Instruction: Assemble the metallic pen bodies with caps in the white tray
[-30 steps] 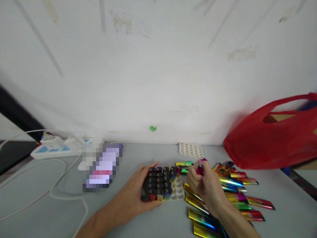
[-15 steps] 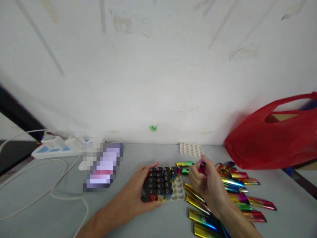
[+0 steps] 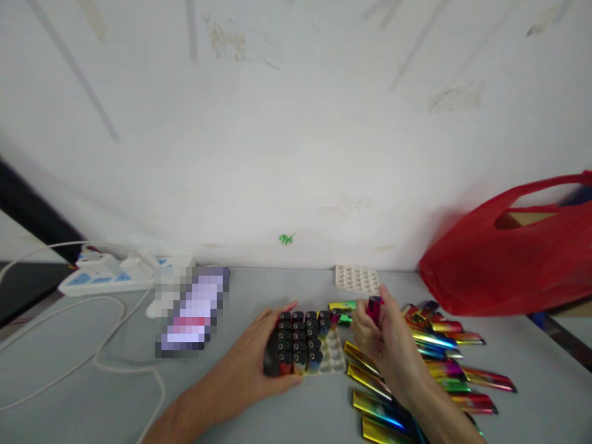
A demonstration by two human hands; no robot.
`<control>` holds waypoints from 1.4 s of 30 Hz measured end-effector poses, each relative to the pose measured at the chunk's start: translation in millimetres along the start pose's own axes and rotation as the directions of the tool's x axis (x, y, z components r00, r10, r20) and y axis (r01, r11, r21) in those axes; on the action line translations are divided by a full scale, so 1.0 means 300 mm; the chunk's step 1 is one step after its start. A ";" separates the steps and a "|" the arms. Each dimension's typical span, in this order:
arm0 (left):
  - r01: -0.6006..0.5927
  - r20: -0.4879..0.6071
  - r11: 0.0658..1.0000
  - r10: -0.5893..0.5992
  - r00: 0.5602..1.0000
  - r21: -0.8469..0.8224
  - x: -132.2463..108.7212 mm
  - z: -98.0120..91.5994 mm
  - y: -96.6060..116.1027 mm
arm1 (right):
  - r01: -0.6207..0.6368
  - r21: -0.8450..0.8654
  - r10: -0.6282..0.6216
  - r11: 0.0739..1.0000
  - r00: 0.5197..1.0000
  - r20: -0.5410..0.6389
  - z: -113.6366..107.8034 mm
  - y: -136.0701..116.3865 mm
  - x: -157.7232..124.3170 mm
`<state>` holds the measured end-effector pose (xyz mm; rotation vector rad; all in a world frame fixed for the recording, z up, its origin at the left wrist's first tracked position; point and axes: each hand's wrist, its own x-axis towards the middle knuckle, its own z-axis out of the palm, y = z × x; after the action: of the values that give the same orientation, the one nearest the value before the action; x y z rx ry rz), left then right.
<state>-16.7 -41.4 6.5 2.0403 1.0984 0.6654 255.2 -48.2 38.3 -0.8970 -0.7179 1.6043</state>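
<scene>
Left hand (image 3: 259, 354) clasped around tray (image 3: 333, 353), centre of desk (image 3: 272, 287), apparently steadying upright black-topped pieces (image 3: 298, 337); right hand (image 3: 382, 336) fisted on magenta piece (image 3: 374, 309), shiny pieces (image 3: 383, 409) lying right, seemingly for reach.

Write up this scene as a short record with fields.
Left grip: around the left end of the black-topped pieces
Right grip: closed around a magenta piece, apart from the tray
Tray: pale, bearing the black-topped pieces; sockets show at its right
Loose pieces: shiny, multicoloured, lying to the right
Second tray: pale, by the wall
Far left: power strip, pixelated phone
Far right: red bag
</scene>
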 end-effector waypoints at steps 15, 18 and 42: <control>0.005 0.011 1.000 -0.004 1.000 -0.024 0.000 0.000 0.007 | 0.376 -0.565 -0.257 0.735 0.924 0.282 -0.020 -0.076 -0.023; 0.004 0.013 1.000 -0.004 1.000 -0.022 0.001 0.000 0.008 | 0.419 -0.629 -0.279 0.655 0.907 0.315 -0.032 -0.079 -0.018; 0.087 0.015 0.936 -0.087 0.996 -0.341 0.021 0.016 0.097 | 0.450 -0.843 -0.544 0.295 0.804 0.238 -0.056 -0.051 -0.033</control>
<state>4.1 -48.7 27.2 1.6857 0.9885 0.7538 278.2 -54.8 44.0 -1.2765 -1.6605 0.4951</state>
